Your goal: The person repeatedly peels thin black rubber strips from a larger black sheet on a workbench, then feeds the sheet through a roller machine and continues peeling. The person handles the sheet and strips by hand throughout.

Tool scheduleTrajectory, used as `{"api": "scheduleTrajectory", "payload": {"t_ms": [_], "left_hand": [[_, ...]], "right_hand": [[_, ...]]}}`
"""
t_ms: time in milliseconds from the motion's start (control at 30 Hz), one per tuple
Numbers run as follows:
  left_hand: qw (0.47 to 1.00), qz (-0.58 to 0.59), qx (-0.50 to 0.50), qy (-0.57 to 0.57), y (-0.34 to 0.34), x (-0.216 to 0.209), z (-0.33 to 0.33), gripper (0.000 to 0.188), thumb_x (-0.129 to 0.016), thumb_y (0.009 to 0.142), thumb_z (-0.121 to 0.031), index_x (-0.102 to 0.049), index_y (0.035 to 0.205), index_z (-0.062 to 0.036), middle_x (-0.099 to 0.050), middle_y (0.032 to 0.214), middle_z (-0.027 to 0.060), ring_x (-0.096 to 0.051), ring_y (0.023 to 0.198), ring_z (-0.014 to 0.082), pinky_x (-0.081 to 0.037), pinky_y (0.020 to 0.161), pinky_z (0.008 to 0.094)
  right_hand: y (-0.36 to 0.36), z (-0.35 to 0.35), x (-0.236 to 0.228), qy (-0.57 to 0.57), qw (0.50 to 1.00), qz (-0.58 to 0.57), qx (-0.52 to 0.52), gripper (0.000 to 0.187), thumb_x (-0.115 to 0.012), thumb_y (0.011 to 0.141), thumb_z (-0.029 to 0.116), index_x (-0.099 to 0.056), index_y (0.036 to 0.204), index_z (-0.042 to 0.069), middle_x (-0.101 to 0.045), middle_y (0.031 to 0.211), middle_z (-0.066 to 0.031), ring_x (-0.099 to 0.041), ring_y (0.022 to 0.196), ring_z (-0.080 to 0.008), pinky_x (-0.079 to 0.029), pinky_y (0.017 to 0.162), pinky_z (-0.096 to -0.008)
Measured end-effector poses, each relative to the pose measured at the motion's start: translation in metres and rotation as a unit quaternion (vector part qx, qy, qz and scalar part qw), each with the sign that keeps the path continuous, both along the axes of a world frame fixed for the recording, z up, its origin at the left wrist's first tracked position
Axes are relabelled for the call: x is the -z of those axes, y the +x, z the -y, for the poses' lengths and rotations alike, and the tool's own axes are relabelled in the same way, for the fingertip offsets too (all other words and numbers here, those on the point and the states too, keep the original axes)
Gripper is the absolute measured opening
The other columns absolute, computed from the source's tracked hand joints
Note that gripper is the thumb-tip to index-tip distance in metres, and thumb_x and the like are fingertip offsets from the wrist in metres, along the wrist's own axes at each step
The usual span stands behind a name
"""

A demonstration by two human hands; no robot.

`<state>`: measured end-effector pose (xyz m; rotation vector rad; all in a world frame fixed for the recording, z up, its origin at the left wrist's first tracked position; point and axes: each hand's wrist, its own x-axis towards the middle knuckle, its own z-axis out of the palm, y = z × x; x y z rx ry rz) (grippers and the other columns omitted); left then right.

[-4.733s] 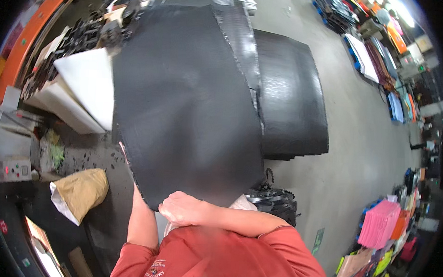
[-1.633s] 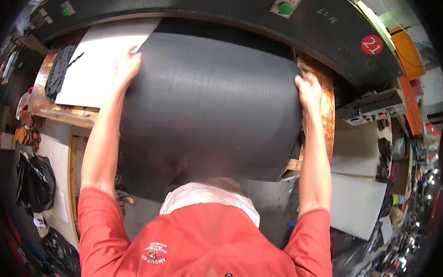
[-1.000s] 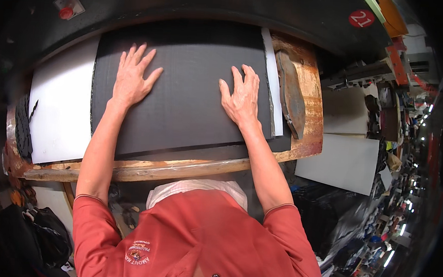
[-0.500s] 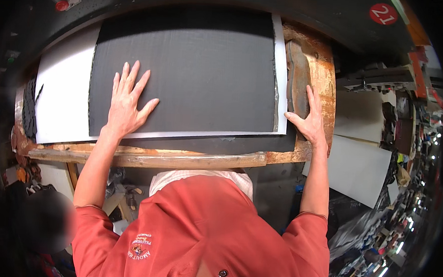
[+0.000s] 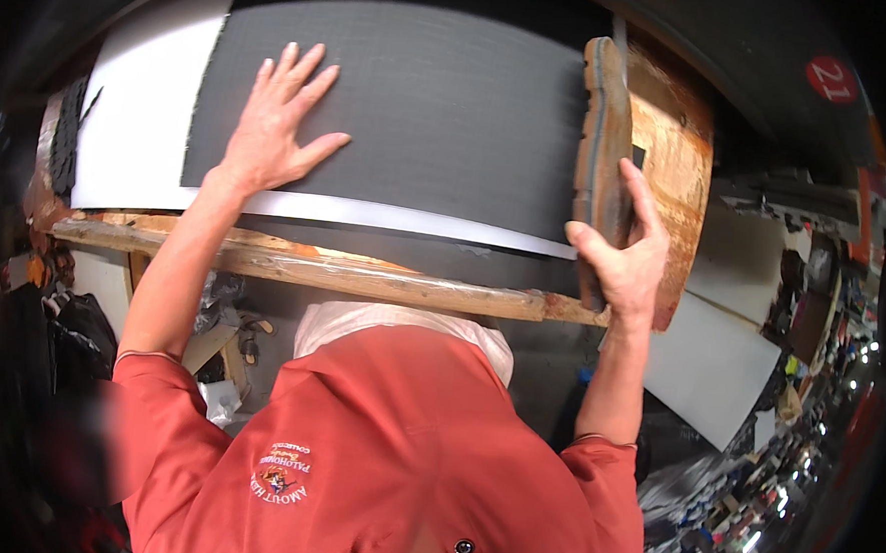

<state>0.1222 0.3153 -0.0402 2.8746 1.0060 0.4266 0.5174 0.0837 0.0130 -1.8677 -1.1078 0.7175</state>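
Note:
My left hand (image 5: pixel 275 133) lies flat on a large black sheet (image 5: pixel 431 126), fingers spread, near the sheet's left part. Beneath that sheet is a white sheet (image 5: pixel 141 111), which shows along the left side and the near edge. My right hand (image 5: pixel 624 261) grips a long, narrow, sole-shaped cutting die (image 5: pixel 601 125), brown and worn, with a grey-blue line along its side. The thumb is on its near left side and the fingers are behind its right side. It appears tilted up at the black sheet's right edge.
A worn wooden board (image 5: pixel 679 179) lies under the sheets, with a wooden rail (image 5: pixel 363 275) along the near side. The dark machine head (image 5: pixel 765 53) with a red round label (image 5: pixel 832 80) overhangs the far side. Pale sheets (image 5: pixel 713 376) are stacked at the right.
My right hand has taken hold of the cutting die, tipped it up from the board and brought it to the black sheet's right edge. My left hand still rests on the sheet.

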Motion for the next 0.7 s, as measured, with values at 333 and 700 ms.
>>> {"api": "scheduleTrajectory", "payload": {"t_ms": [333,700], "left_hand": [[0.997,0.060,-0.015,-0.048,0.010,-0.002,0.008,0.085,-0.081,0.094,-0.043,-0.046,0.158,-0.0007,-0.041,0.167,0.0238,-0.030,0.159,0.0474,-0.023,0.130,0.0607],[0.987,0.114,-0.089,-0.067,-0.118,-0.010,0.003,0.075,-0.079,0.092,-0.006,-0.044,0.157,0.0044,-0.040,0.165,0.0311,-0.041,0.153,0.0477,-0.035,0.127,0.0547]], "right_hand": [[-0.071,-0.037,0.027,-0.009,0.942,0.316,-0.111,0.098,-0.092,0.063,0.028,-0.057,0.151,0.006,-0.036,0.161,-0.0325,-0.044,0.141,-0.0510,-0.042,0.116,-0.0566],[-0.164,-0.076,-0.011,0.003,0.996,0.081,-0.028,0.093,-0.092,0.062,0.023,-0.063,0.149,0.008,-0.042,0.165,-0.0239,-0.050,0.147,-0.0356,-0.044,0.120,-0.0464]]}}
